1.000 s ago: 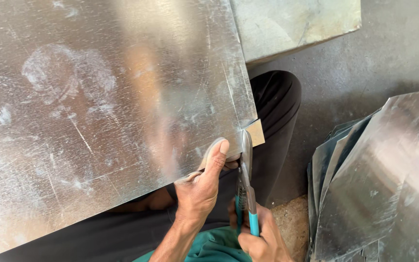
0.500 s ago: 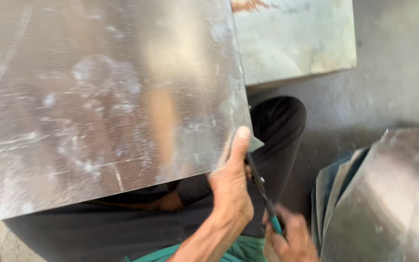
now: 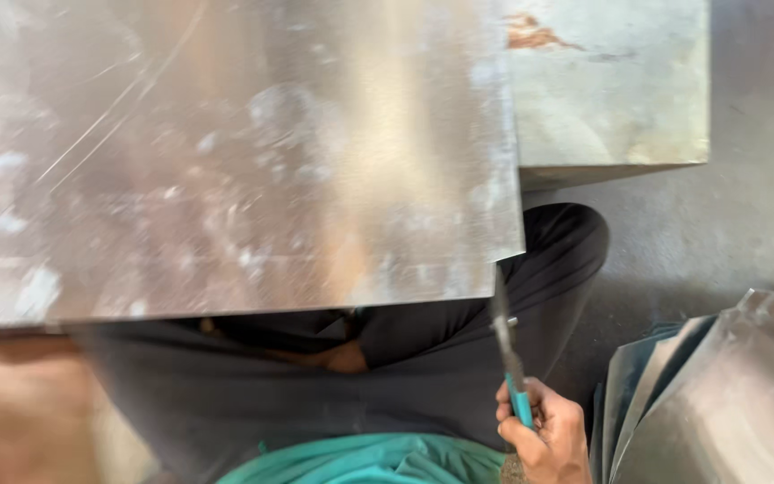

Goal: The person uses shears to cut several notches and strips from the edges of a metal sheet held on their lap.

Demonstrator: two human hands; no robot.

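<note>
Sheet: a large galvanised metal sheet [image 3: 226,152] filled most of the view, lying across the person's lap over dark trousers [image 3: 423,358], its near right corner just above the snips.
Snips: tin snips [image 3: 511,358] with teal handles stood nearly upright, blades pointing up and away from the body, tips meeting the sheet's lower right corner; their long axis ran from the hand toward that corner.
Right hand: the right hand [image 3: 548,435] was closed around the teal handles at the bottom of the picture.
Left hand: a blurred shape at the lower left [image 3: 20,403] may have been the left hand; its grip could not be told.
Handling: the sheet looked thin yet stiff, likely springy and light for its spread, slick-faced, with sharp cut edges; best held flat-palmed on the face or pinched well back from the edge.
Surroundings: a second, rust-spotted sheet [image 3: 611,90] lay beyond; curved metal offcuts [image 3: 718,394] were stacked on the floor [image 3: 763,215] at the right.
</note>
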